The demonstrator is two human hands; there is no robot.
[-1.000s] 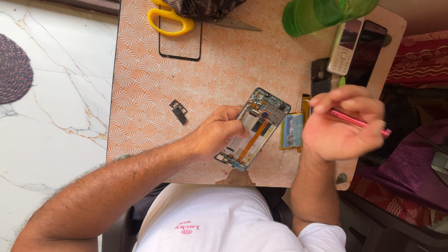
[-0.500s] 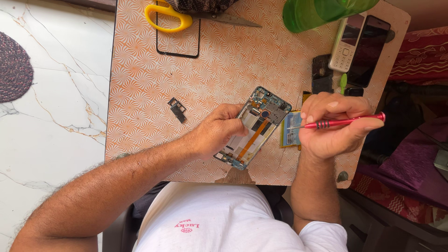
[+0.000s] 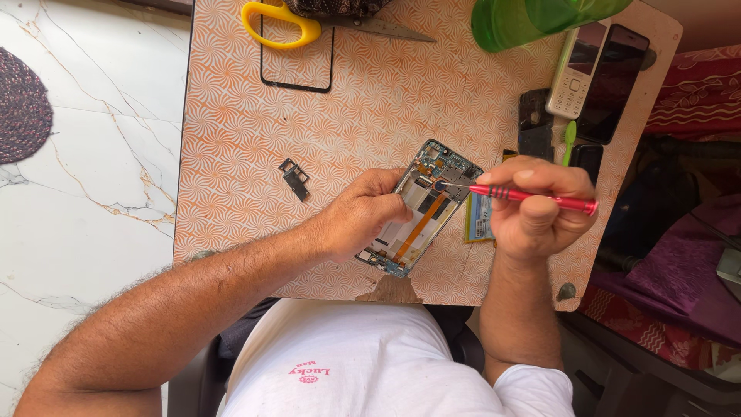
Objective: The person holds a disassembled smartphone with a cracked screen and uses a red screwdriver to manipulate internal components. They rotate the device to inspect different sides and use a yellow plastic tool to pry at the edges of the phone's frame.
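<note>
Right hand (image 3: 532, 212) clamps a red screwdriver (image 3: 532, 197) on the opened phone (image 3: 421, 208), gripped by the left hand (image 3: 359, 220).

Your left forearm comes in from lower left, bare, angled up and right; left hand (image 3: 356, 218) lies palm down, fingers curled, thumb tucked toward the right. Your right forearm rises near vertical from the sleeve; right hand (image 3: 535, 207) is closed in a pinch grip, thumb on top, knuckles pointing left.
</note>
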